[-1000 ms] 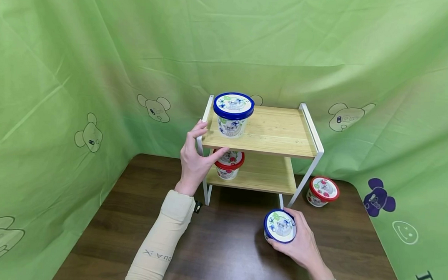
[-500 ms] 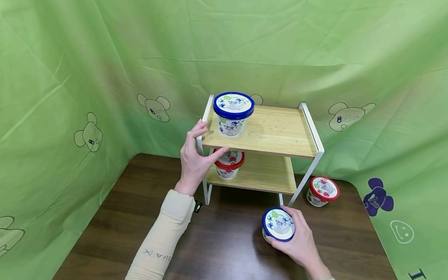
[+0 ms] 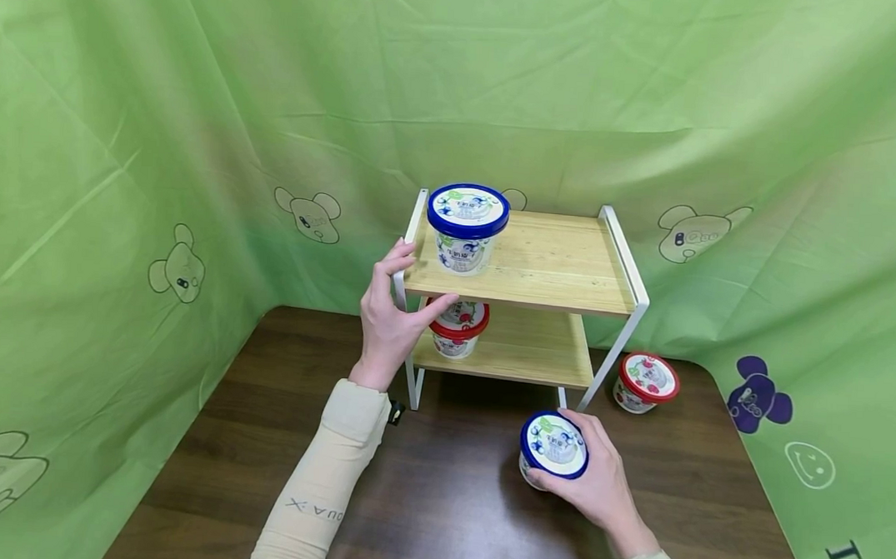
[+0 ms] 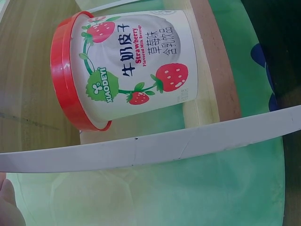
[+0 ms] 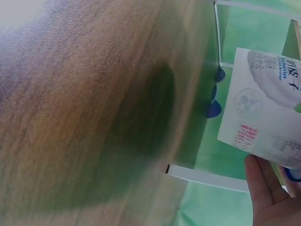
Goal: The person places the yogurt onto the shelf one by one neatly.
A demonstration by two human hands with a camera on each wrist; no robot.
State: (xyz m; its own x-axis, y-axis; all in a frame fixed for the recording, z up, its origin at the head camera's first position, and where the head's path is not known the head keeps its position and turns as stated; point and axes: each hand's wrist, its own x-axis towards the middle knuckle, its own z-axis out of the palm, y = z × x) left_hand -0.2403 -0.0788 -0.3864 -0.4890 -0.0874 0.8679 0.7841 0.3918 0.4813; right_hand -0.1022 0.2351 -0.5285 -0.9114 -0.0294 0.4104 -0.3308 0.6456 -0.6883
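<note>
Right hand [image 3: 604,485]: grasping the held cup [image 3: 553,444], thumb against its near side and fingers round its right side
Held cup: blue lid with a white top and blueberry print, in the air over the near part of the table [image 3: 438,504], to the right of the middle and on the near side of the shelf rack [image 3: 569,256]; its lid faces up and a little to the right, so the white wall shows at the left
Shift: against the earlier frames the held cup is slightly farther left and a touch farther away, and the right hand goes with it; the left hand [image 3: 389,323] and the other cups keep their places
Left hand: grasping the rack at its near left corner, fingers on the outer left side, thumb along the near edge under the upper board
Upper blue cup [image 3: 464,255]: upright on the upper board, towards the left
Lower red cup [image 4: 141,66]: strawberry print and red lid, upright on the lower board [image 3: 527,350] at the left, partly behind the left thumb in the head view
Right red cup [image 3: 644,388]: on the table, just to the right of the rack
Backdrop [image 3: 561,93]: green cloth with bear heads, behind and on both sides
</note>
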